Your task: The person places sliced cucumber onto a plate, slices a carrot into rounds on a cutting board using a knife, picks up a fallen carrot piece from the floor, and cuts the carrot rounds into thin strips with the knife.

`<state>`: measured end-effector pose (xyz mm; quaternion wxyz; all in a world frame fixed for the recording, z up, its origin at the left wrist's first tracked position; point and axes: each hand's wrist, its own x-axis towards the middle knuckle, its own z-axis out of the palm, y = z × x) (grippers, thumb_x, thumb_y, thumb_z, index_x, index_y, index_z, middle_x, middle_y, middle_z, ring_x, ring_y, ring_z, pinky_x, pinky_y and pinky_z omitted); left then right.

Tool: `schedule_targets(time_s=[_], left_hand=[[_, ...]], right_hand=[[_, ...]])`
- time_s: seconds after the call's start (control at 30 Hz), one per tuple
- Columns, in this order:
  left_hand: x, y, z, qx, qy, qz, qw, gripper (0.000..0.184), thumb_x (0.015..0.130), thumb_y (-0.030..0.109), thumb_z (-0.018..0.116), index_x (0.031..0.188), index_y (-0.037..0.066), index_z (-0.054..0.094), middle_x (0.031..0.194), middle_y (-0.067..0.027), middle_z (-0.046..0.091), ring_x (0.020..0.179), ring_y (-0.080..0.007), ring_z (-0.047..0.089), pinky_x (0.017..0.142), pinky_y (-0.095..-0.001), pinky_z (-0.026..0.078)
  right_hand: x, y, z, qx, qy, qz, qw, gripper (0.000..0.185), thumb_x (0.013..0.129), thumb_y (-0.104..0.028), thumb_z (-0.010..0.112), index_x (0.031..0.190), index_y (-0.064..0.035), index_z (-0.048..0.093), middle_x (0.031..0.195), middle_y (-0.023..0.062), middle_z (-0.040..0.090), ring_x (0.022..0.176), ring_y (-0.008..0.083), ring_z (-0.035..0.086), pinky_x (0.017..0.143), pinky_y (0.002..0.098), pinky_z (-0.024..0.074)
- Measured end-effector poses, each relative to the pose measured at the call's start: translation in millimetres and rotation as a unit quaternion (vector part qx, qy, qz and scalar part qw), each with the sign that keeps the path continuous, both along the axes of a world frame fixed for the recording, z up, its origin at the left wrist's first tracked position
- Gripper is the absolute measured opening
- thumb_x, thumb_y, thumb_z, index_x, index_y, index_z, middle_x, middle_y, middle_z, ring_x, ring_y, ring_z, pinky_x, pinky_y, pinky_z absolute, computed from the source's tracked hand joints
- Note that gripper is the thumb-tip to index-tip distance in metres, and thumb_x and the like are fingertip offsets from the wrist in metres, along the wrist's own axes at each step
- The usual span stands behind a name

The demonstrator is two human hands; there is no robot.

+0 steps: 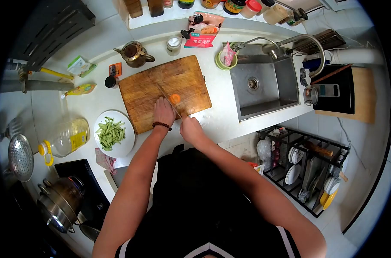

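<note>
A kitchen knife (167, 95) lies slantwise over the wooden cutting board (139, 88), its blade pointing to the far left. Wrapped round its handle at the board's near edge is my right hand (191, 129). My left hand (164, 111), with a beaded bracelet at the wrist, presses down on the board just left of the blade. Its fingers are closed together, and whatever is under them is hidden. Orange carrot slices (175, 99) rest against the blade's right side. Left of the board, a white plate (130, 139) holds cut green strips (111, 133).
A sink (266, 81) with a faucet lies to the right, a green bowl (220, 64) at its corner. Behind the board stand a teapot (136, 55), a jar (174, 45) and a pink starch bag (203, 30). An oil bottle (70, 137) and a steel pot (60, 202) are at left.
</note>
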<state>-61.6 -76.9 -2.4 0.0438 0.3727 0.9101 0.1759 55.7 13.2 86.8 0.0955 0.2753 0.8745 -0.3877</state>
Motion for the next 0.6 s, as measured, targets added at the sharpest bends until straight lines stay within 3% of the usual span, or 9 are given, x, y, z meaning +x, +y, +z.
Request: schedule_targets(time_s=[0.17,0.3,0.37,0.47,0.6], left_hand=[[3,-2,-2,0.026,0.066,-0.015,0.997,0.025,0.083,0.014,0.064,0.098,-0.003,0.054,0.102,-0.0214,0.053,0.098,-0.0385,0.052,0.085,-0.047,0.043],[1,-3,-3,0.033,0.073,-0.013,0.997,0.026,0.083,0.015,0.064,0.099,-0.003,0.054,0.102,-0.0208,0.054,0.098,-0.0381,0.052,0.085,-0.047,0.043],[0,-2,0,0.003,0.005,-0.013,1.0,0.026,0.084,0.015,0.064,0.099,-0.003,0.054,0.103,-0.0207,0.054,0.098,-0.0382,0.052,0.085,-0.0471,0.043],[0,-3,-6,0.031,0.06,-0.015,0.998,0.023,0.084,0.014,0.063,0.097,-0.002,0.054,0.101,-0.0206,0.054,0.097,-0.0382,0.052,0.084,-0.0476,0.043],[0,-2,-2,0.034,0.05,-0.008,0.998,0.019,0.084,0.013,0.062,0.095,-0.001,0.053,0.098,-0.0205,0.053,0.095,-0.0382,0.052,0.083,-0.0476,0.043]], right_hand=[[6,-2,10,-0.004,0.0,-0.005,1.0,0.012,0.086,0.001,0.054,0.095,0.0083,0.057,0.077,0.0365,0.064,0.077,0.0528,0.067,0.069,0.0597,0.0546],[8,-1,9,-0.007,0.016,0.001,1.0,0.013,0.086,0.001,0.054,0.096,0.0084,0.058,0.076,0.0367,0.064,0.077,0.0529,0.067,0.069,0.0593,0.0549],[8,-1,5,-0.005,0.008,-0.002,1.0,0.013,0.086,0.001,0.054,0.096,0.0083,0.058,0.076,0.0366,0.064,0.077,0.0526,0.067,0.069,0.059,0.055],[7,-3,3,-0.002,0.002,-0.006,1.0,0.013,0.085,0.0,0.055,0.096,0.0083,0.059,0.075,0.0367,0.063,0.078,0.0521,0.067,0.07,0.0587,0.0551],[6,4,-3,-0.01,0.026,-0.005,1.0,0.012,0.084,0.001,0.056,0.091,0.0087,0.061,0.077,0.0358,0.064,0.079,0.0516,0.066,0.073,0.0586,0.0544]])
